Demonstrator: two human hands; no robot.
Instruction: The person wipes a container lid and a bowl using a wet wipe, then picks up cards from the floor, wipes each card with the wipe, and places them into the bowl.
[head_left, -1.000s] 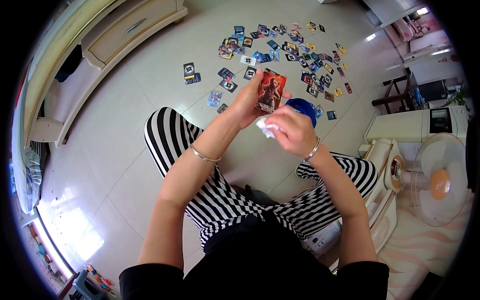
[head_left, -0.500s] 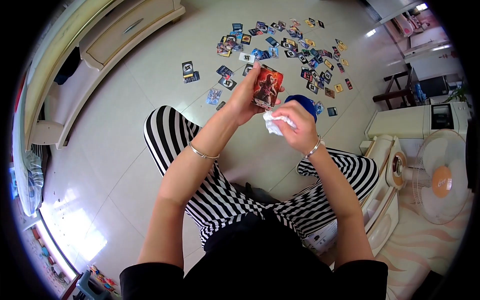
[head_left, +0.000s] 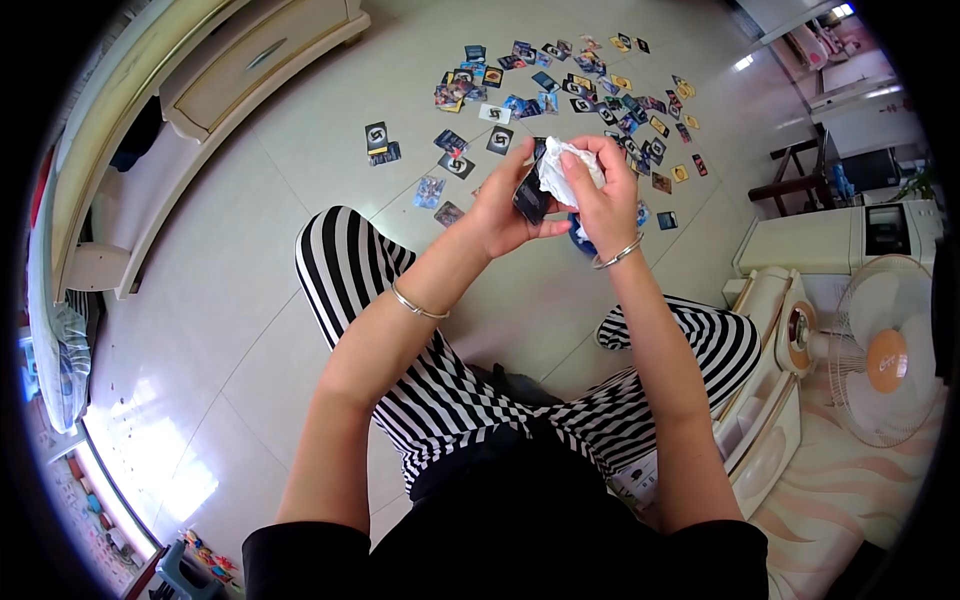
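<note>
Pale tiled floor (head_left: 250, 250), glossy, glare patch well to the left of the left hand (head_left: 498, 212) and nearer the body. Floor cards (head_left: 545, 103) scattered beyond both hands, thickest straight ahead and ahead-right of the right hand (head_left: 612, 190), a few singles just left of the left hand. Drawer unit (head_left: 240, 85) far left of the left hand and beyond it. Right of the right hand: white cabinet (head_left: 800, 243), then dark chair (head_left: 785, 185) past that; fan (head_left: 886, 360) further right and closer to the body, wavy-patterned sheet (head_left: 830, 480) below it. Stool (head_left: 180, 572) far behind-left of the left hand. Striped trousers (head_left: 345, 275), legs spread, under the forearms; bracelet on each wrist. Blue thing (head_left: 578, 243) just under the right hand, mostly hidden, can't tell what it is. Left hand grasps the held cards (head_left: 530, 200), dark face showing, tipped; they sit between the hands. Right hand pinches a crumpled white tissue (head_left: 568, 175), over the upper right part of the held cards; can't tell if it's touching. Versus half a second ago: red picture on the held cards faced up, now dark side shows; right hand was lower with tissue near their bottom edge, now raised up to them; blue thing was beyond the right hand, now more covered. Floor cards look unchanged, apart from which ones the hands cover.
</note>
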